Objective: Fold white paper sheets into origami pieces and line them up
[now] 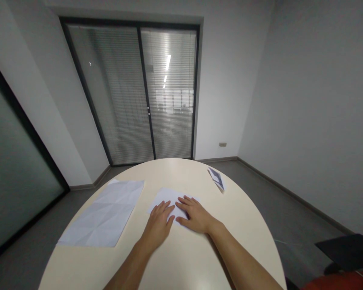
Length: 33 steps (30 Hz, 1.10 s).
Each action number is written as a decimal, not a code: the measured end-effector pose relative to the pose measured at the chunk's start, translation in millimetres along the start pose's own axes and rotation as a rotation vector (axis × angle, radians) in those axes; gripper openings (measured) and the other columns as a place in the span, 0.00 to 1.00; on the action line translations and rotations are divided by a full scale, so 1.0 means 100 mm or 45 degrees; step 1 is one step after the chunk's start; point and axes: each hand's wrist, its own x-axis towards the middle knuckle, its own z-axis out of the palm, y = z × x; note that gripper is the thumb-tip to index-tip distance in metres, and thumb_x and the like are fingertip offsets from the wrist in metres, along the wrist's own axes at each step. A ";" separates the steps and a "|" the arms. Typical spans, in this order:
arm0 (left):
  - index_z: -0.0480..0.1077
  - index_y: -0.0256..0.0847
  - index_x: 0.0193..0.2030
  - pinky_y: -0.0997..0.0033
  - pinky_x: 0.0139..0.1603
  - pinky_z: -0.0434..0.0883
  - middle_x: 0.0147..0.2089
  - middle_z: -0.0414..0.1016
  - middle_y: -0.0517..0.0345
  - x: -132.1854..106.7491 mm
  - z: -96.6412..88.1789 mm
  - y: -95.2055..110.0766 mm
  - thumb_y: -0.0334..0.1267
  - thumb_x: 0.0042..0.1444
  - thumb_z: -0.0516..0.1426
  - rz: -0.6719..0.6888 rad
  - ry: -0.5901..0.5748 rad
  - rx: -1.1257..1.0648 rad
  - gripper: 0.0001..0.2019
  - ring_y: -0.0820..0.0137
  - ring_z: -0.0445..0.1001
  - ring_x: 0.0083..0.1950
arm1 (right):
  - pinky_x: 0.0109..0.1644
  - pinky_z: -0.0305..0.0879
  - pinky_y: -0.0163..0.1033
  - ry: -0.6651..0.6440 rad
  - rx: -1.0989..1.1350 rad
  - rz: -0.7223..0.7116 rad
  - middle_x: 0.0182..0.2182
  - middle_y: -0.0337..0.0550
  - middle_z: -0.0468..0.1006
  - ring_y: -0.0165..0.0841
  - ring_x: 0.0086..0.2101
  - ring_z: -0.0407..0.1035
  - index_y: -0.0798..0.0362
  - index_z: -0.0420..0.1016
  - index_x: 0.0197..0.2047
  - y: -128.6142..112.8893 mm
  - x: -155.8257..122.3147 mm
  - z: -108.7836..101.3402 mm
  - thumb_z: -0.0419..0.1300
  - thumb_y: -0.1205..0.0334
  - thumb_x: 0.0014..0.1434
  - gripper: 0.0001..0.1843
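A white sheet of paper [166, 194] lies flat in the middle of the round table [172, 262]. My left hand [160, 221] rests on its left part, fingers stretched out and the thumb apart. On the right part lies my right hand [195, 214], palm down with its fingers spread. Both hands touch the sheet, and neither grips it; they cover much of its near side. Larger white sheets with crease lines [105, 215] lie to the left of my left hand. Beyond my right hand, near the table's far right edge, is a small folded paper piece [217, 178].
The table's curved edge runs around the far side and both flanks. Past it stand a glass door with blinds [124, 96] and grey-white walls. At the lower right, a dark flat object [347, 250] sits above something red [335, 280].
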 end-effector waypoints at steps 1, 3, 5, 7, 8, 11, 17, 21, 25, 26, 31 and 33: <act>0.68 0.43 0.66 0.47 0.74 0.55 0.72 0.63 0.50 0.00 0.00 0.00 0.40 0.69 0.51 0.012 0.004 -0.009 0.21 0.56 0.58 0.75 | 0.71 0.47 0.63 0.008 -0.004 0.000 0.71 0.55 0.59 0.55 0.69 0.51 0.52 0.63 0.71 0.00 0.00 0.00 0.55 0.39 0.65 0.38; 0.68 0.43 0.66 0.46 0.74 0.55 0.73 0.62 0.48 -0.01 0.01 0.00 0.42 0.68 0.52 0.015 0.010 -0.011 0.22 0.55 0.57 0.75 | 0.71 0.48 0.63 0.025 -0.013 0.000 0.70 0.54 0.60 0.55 0.69 0.53 0.52 0.64 0.71 -0.01 0.00 -0.01 0.54 0.38 0.65 0.39; 0.67 0.41 0.67 0.47 0.73 0.56 0.73 0.61 0.46 -0.01 0.02 -0.01 0.43 0.68 0.52 -0.001 0.019 -0.004 0.23 0.53 0.56 0.75 | 0.71 0.49 0.62 0.029 -0.019 -0.001 0.70 0.54 0.61 0.55 0.68 0.54 0.52 0.65 0.70 -0.01 0.00 -0.01 0.55 0.39 0.65 0.38; 0.68 0.42 0.66 0.47 0.73 0.57 0.73 0.61 0.46 -0.01 0.03 -0.01 0.43 0.68 0.52 -0.016 0.037 -0.007 0.22 0.53 0.56 0.75 | 0.71 0.49 0.62 0.016 -0.028 -0.002 0.70 0.54 0.61 0.55 0.69 0.53 0.52 0.64 0.70 -0.02 0.00 -0.02 0.57 0.41 0.64 0.38; 0.68 0.42 0.66 0.48 0.73 0.57 0.73 0.62 0.47 -0.01 0.04 -0.02 0.42 0.68 0.52 -0.022 0.047 -0.012 0.22 0.54 0.57 0.75 | 0.71 0.49 0.62 0.007 -0.033 0.000 0.70 0.54 0.60 0.55 0.69 0.53 0.52 0.64 0.71 -0.02 0.00 -0.02 0.58 0.42 0.63 0.38; 0.70 0.42 0.65 0.49 0.73 0.58 0.72 0.64 0.48 0.01 0.04 -0.03 0.40 0.68 0.52 -0.026 0.069 -0.020 0.21 0.55 0.59 0.74 | 0.71 0.47 0.63 -0.030 -0.035 0.008 0.71 0.54 0.58 0.56 0.69 0.51 0.52 0.62 0.72 -0.02 -0.01 -0.03 0.58 0.39 0.62 0.41; 0.70 0.41 0.64 0.49 0.72 0.60 0.71 0.65 0.48 0.01 0.03 -0.02 0.39 0.67 0.52 -0.022 0.085 -0.014 0.21 0.54 0.61 0.73 | 0.72 0.43 0.64 -0.070 0.015 0.014 0.72 0.54 0.54 0.55 0.71 0.47 0.50 0.59 0.73 -0.01 -0.02 -0.04 0.57 0.36 0.62 0.43; 0.71 0.42 0.63 0.47 0.71 0.61 0.70 0.66 0.47 -0.01 0.02 -0.01 0.41 0.66 0.53 0.022 0.107 -0.016 0.21 0.53 0.62 0.72 | 0.72 0.43 0.64 -0.039 0.047 0.001 0.72 0.51 0.56 0.53 0.70 0.48 0.48 0.61 0.72 0.02 -0.02 -0.03 0.56 0.40 0.65 0.38; 0.71 0.44 0.63 0.45 0.73 0.58 0.71 0.65 0.49 -0.05 -0.03 0.00 0.46 0.64 0.57 0.054 0.058 -0.037 0.23 0.51 0.58 0.74 | 0.71 0.48 0.63 0.023 0.052 -0.021 0.70 0.51 0.61 0.52 0.69 0.53 0.49 0.66 0.70 0.05 0.00 -0.01 0.54 0.46 0.68 0.31; 0.71 0.45 0.64 0.44 0.73 0.57 0.72 0.64 0.50 -0.06 -0.04 0.00 0.48 0.63 0.57 0.056 0.030 -0.039 0.24 0.50 0.57 0.74 | 0.71 0.49 0.62 0.045 0.051 -0.030 0.69 0.51 0.63 0.52 0.69 0.54 0.49 0.67 0.69 0.06 0.00 -0.01 0.54 0.47 0.68 0.30; 0.67 0.50 0.68 0.42 0.73 0.54 0.74 0.59 0.51 -0.09 -0.14 -0.01 0.52 0.62 0.58 0.082 -0.087 -0.038 0.28 0.48 0.53 0.76 | 0.70 0.54 0.58 0.133 0.062 -0.105 0.66 0.54 0.68 0.50 0.66 0.59 0.51 0.73 0.65 0.09 0.01 0.00 0.56 0.50 0.67 0.26; 0.67 0.52 0.68 0.42 0.73 0.55 0.74 0.59 0.51 -0.08 -0.17 -0.01 0.52 0.63 0.58 0.080 -0.102 -0.034 0.27 0.48 0.53 0.76 | 0.70 0.54 0.58 0.139 0.067 -0.105 0.65 0.55 0.69 0.50 0.66 0.60 0.51 0.73 0.64 0.09 0.01 0.00 0.57 0.50 0.66 0.26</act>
